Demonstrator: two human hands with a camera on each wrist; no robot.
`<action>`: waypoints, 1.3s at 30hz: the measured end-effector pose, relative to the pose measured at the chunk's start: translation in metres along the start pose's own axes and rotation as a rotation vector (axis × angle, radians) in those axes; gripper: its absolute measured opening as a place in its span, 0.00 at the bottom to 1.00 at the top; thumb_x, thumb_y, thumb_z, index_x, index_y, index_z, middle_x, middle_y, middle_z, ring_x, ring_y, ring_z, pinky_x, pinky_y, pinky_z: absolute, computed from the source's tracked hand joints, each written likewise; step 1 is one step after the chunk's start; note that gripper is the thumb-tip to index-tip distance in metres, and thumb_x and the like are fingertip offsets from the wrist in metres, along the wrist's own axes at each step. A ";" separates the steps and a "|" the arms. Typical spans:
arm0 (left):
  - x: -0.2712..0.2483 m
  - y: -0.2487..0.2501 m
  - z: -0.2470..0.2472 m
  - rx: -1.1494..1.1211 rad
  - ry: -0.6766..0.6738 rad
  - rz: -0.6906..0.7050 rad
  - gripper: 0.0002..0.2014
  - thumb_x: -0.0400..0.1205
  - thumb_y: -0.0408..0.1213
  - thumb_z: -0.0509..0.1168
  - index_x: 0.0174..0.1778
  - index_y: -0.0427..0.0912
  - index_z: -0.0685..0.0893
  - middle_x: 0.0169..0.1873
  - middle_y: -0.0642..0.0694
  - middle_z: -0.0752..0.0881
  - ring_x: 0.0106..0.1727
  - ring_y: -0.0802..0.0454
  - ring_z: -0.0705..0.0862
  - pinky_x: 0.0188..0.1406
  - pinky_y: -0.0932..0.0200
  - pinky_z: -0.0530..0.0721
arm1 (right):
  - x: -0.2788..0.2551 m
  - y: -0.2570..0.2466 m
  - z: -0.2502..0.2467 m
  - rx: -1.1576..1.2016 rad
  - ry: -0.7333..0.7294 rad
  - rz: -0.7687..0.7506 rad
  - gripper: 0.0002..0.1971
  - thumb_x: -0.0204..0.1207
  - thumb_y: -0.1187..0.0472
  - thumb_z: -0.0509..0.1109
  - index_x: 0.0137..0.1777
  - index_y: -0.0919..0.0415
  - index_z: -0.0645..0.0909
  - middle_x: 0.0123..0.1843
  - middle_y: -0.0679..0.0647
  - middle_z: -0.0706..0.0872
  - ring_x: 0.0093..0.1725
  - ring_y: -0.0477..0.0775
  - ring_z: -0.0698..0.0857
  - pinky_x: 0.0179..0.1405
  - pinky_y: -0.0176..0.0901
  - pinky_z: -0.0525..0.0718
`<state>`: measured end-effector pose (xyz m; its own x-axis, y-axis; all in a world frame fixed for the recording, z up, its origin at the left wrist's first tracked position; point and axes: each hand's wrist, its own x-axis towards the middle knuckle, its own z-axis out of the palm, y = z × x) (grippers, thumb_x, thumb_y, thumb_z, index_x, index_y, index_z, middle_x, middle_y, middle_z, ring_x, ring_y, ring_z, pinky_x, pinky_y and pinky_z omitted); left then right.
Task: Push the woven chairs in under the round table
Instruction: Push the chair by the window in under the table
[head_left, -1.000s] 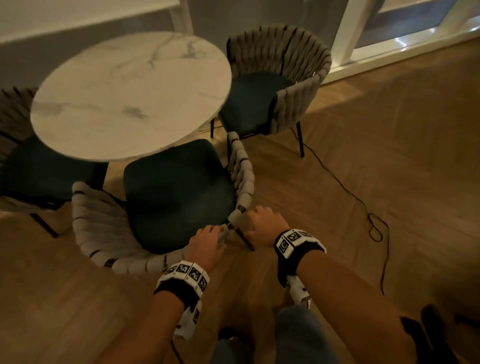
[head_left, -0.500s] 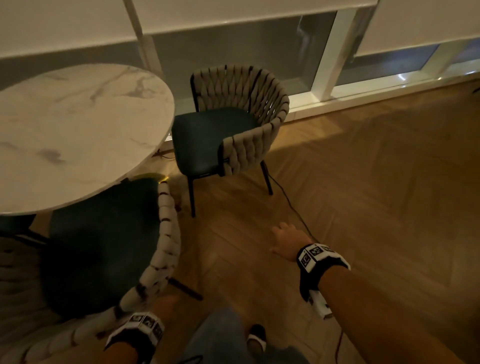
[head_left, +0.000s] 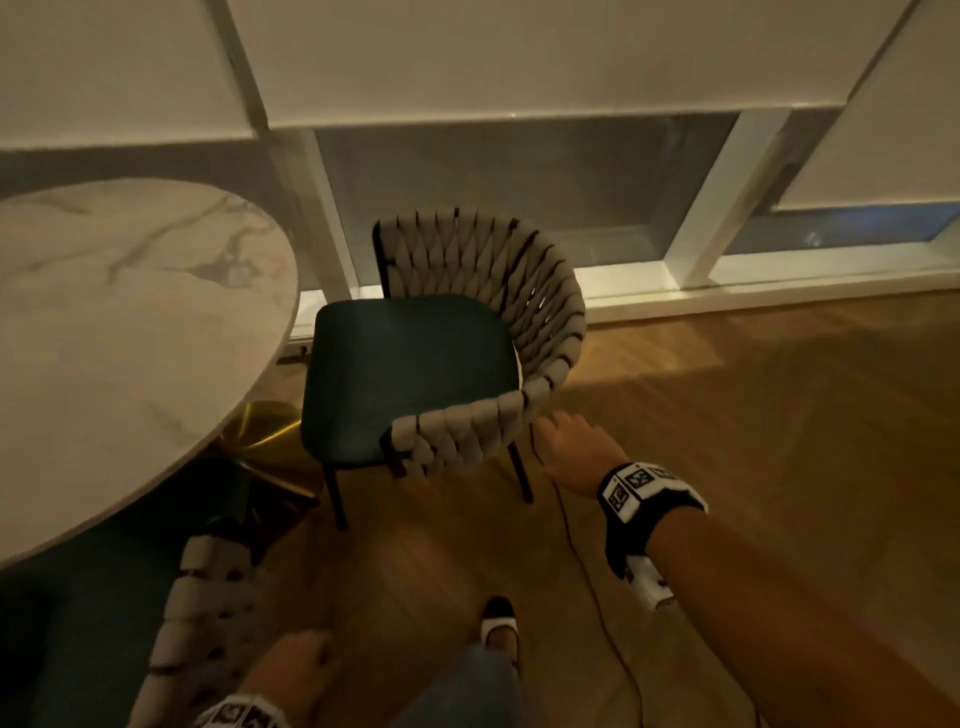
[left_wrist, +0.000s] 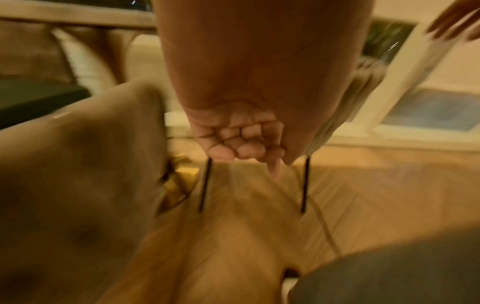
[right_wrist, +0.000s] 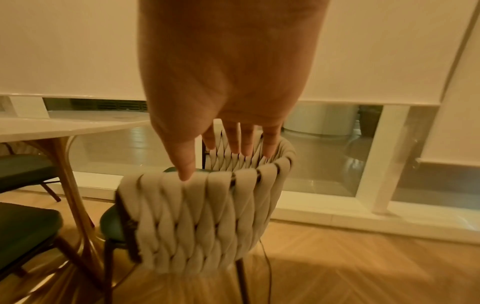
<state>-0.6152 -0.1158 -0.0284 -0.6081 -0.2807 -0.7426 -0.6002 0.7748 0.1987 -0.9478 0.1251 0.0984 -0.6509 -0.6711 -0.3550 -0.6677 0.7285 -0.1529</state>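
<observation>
The far chair (head_left: 441, 353) stands on the floor (head_left: 727, 441) in front of the window (head_left: 519, 171), just beside the round counter (head_left: 130, 322). Its dark seat faces the counter, and the seat is not under the top; only its front edge is close to the rim. The woven back curves around the seat on the side of the window and on the near side.

The right hand (head_left: 571, 449) reaches toward the near end of this woven back. Its fingers (right_wrist: 242, 142) are straight and spread, and this grip holds nothing. In the right wrist view the hand is just above the top edge of the weave; I cannot tell if the thumb touches it.

The left hand (head_left: 291, 675) is low, at the bottom of the head view, just beside the woven back of the near chair (head_left: 202, 608). Its fingers (left_wrist: 241, 139) are curled into the palm, and nothing is inside this grip. The seat of the near chair is partly under the counter top.

A thin cable (head_left: 587, 582) lies on the floor between the far chair and the person's foot (head_left: 498, 629).
</observation>
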 end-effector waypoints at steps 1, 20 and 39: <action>0.009 0.038 -0.029 -0.073 0.048 0.008 0.13 0.78 0.54 0.59 0.51 0.56 0.83 0.54 0.51 0.87 0.57 0.53 0.85 0.60 0.54 0.81 | 0.017 0.015 -0.015 -0.020 0.023 -0.019 0.25 0.79 0.55 0.66 0.75 0.56 0.65 0.71 0.61 0.73 0.68 0.66 0.76 0.65 0.63 0.79; 0.215 0.398 -0.237 -0.265 0.271 -0.118 0.51 0.69 0.66 0.69 0.81 0.45 0.52 0.79 0.41 0.62 0.78 0.38 0.61 0.77 0.38 0.63 | 0.359 0.198 -0.139 -0.749 -0.273 -0.675 0.29 0.81 0.56 0.65 0.81 0.58 0.62 0.83 0.63 0.62 0.82 0.65 0.60 0.79 0.64 0.59; 0.305 0.477 -0.228 -0.587 0.345 -0.486 0.23 0.75 0.59 0.65 0.65 0.57 0.74 0.56 0.49 0.85 0.53 0.47 0.85 0.51 0.50 0.83 | 0.445 0.216 -0.088 -0.658 -0.427 -1.359 0.19 0.77 0.43 0.60 0.54 0.54 0.84 0.49 0.53 0.89 0.46 0.55 0.88 0.49 0.38 0.76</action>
<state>-1.2055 0.0394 -0.0144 -0.2792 -0.7391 -0.6130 -0.9517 0.1283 0.2788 -1.4139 -0.0285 -0.0114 0.6162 -0.5798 -0.5330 -0.7549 -0.6278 -0.1898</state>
